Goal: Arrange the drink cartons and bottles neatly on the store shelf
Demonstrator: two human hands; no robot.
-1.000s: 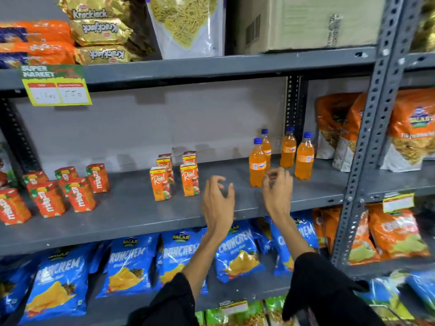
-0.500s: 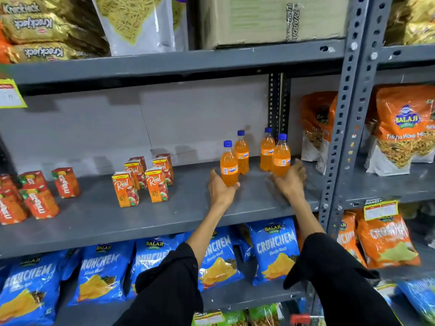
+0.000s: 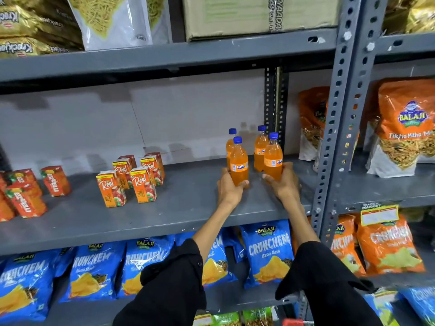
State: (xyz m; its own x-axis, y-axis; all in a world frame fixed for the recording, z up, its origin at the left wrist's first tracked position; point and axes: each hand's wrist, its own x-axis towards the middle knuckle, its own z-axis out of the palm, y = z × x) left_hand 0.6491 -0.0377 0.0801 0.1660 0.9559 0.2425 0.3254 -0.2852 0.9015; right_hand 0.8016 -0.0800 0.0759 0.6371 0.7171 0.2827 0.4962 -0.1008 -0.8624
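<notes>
On the middle shelf (image 3: 179,215), four bottles stand in a two-by-two cluster toward 3 o'clock: the front-left bottle (image 3: 239,164) sits in the left hand (image 3: 229,188), the front-right bottle (image 3: 273,158) in the right hand (image 3: 283,183), and the rear-left bottle (image 3: 230,143) and rear-right bottle (image 3: 260,147) stand just behind them at 12 o'clock. Well apart at 9 o'clock of the bottles stand the Real cartons (image 3: 131,177) in a block, and farther at 9 o'clock, by the shelf's end, the Maaza cartons (image 3: 30,191). Chip bags (image 3: 268,252) lie on the shelf below at 6 o'clock, and a cardboard box (image 3: 259,15) rests on the shelf above at 12 o'clock.
</notes>
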